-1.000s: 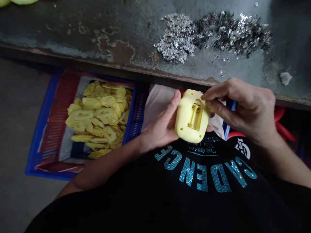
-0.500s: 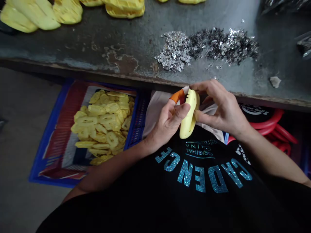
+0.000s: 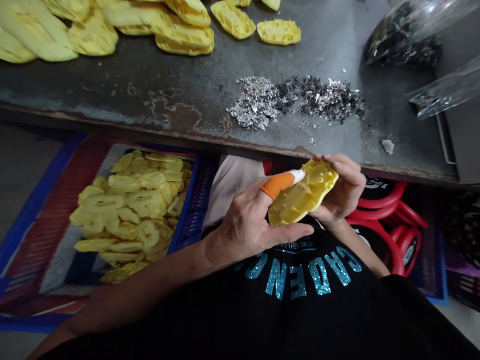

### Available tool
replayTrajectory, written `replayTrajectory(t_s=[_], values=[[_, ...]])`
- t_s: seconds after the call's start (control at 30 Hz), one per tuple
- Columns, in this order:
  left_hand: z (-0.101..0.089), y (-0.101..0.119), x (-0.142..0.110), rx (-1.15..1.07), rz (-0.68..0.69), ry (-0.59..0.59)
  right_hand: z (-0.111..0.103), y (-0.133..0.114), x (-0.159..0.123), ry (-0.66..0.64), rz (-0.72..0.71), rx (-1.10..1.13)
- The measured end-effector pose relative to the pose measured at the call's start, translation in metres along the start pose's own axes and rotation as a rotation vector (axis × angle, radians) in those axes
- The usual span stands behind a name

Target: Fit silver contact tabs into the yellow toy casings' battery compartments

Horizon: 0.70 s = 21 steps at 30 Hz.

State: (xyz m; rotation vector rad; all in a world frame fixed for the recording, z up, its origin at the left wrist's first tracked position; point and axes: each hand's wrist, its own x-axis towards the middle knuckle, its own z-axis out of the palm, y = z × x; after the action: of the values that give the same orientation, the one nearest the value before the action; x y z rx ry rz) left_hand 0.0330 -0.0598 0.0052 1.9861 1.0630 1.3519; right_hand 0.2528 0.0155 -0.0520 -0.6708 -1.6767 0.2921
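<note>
The yellow shell [image 3: 309, 192] is now turned from edge-on, leaving its studded inner face [image 3: 292, 206] accessible. My right hand [image 3: 344, 187] grips its right edge; my left hand [image 3: 245, 217] touches it, pinch not determinable. Position: before my shirt [image 3: 318, 320], beside the bench [image 3: 123, 82].

The shell [image 3: 290, 202] is yellow, the finger cover [image 3: 278, 185] orange, and the black shirt [image 3: 300, 325] bears glittery blue lettering [image 3: 298, 285]. Brown patches [image 3: 180, 117] mottle the grey bench [image 3: 123, 90]; the left crate [image 3: 187, 195] is blue.
</note>
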Motion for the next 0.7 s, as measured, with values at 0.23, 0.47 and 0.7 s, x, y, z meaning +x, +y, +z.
replayTrajectory(t_s=[0.23, 0.47, 0.7], values=[[-0.006, 0.0, 0.007, -0.012, 0.138, -0.043, 0.01, -0.005, 0.015, 0.111, -0.124, 0.057], [-0.007, -0.003, 0.008, -0.042, 0.143, 0.007, 0.014, -0.001, 0.019, 0.126, -0.155, 0.037], [-0.008, -0.013, 0.014, -0.017, 0.189, 0.132, 0.004, 0.005, 0.017, -0.041, -0.082, -0.014]])
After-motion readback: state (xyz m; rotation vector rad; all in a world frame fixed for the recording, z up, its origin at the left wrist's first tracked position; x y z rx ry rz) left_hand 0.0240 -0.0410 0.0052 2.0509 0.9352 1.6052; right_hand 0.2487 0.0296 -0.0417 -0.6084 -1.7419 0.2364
